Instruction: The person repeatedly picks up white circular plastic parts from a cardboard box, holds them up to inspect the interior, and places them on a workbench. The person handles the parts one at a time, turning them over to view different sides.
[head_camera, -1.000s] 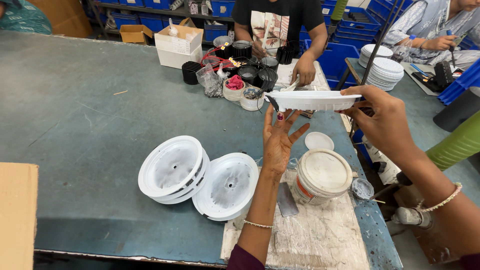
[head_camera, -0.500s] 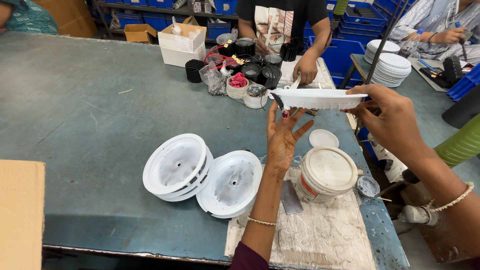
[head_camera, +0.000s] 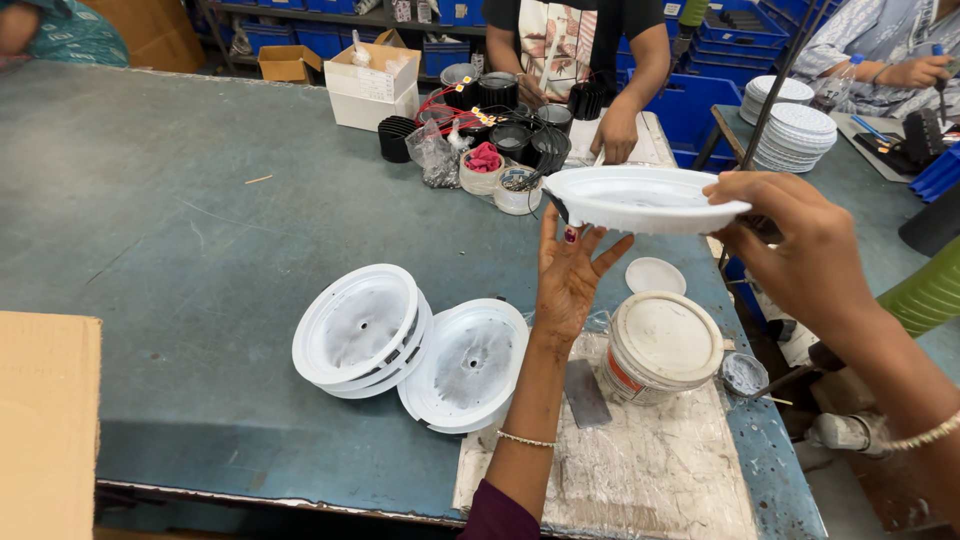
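Note:
A white round dish-shaped housing (head_camera: 640, 198) is held flat in the air above the table. My right hand (head_camera: 800, 250) grips its right rim. My left hand (head_camera: 570, 275) is under its left part, palm up with fingers spread, fingertips touching the underside. Below, a white lidded bucket (head_camera: 662, 345) stands on a smeared plastic sheet (head_camera: 650, 470), with a small white lid (head_camera: 655, 275) and a grey flat scraper (head_camera: 585, 393) beside it. Two piles of the same white housings lie left of my arm, one (head_camera: 362, 328) and another (head_camera: 468, 362).
The blue-green table (head_camera: 180, 220) carries a cardboard sheet (head_camera: 45, 420) at the front left, a white box (head_camera: 375, 85), and black parts and small tubs (head_camera: 495, 140) at the far side, where another person's hand (head_camera: 615, 130) rests. White discs (head_camera: 800, 130) are stacked on a table at right.
The housing and both hands have stayed together, shifting slightly; my left fingers have spread more under the rim. The view has tilted a little lower.

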